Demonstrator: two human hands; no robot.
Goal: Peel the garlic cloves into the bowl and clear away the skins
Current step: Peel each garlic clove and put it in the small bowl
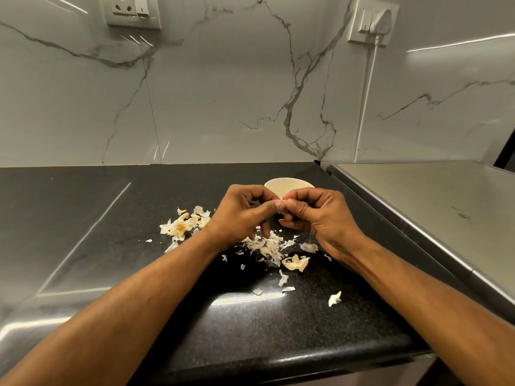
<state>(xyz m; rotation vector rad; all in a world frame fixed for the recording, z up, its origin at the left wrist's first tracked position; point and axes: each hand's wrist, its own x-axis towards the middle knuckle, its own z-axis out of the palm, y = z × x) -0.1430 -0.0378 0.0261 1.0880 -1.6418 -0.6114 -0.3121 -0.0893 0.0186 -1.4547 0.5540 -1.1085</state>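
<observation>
Two bare forearms reach in from the bottom corners over the rounded front edge of a black speckled countertop (278,330), and the hands meet above its middle. The left hand (242,215) has its fingers curled inward, and the right hand (315,215) is curled the same way opposite it; both pinch a small pale garlic clove (281,208) between their fingertips, most of it hidden by the fingers. Just behind the hands stands a small white bowl (287,184), its near rim covered by the knuckles; what lies inside cannot be seen. Papery garlic skins (267,247) are scattered on the counter beneath and in front of the hands, with single flakes trailing toward the near edge. To the left of the left wrist lies a spent garlic base (180,227) among more skins. A steel surface (432,201) adjoins the counter on the right. Behind rises a marble-veined wall (223,93) carrying a socket (131,11) at upper left and a plugged-in white plug (381,22) at upper right.
</observation>
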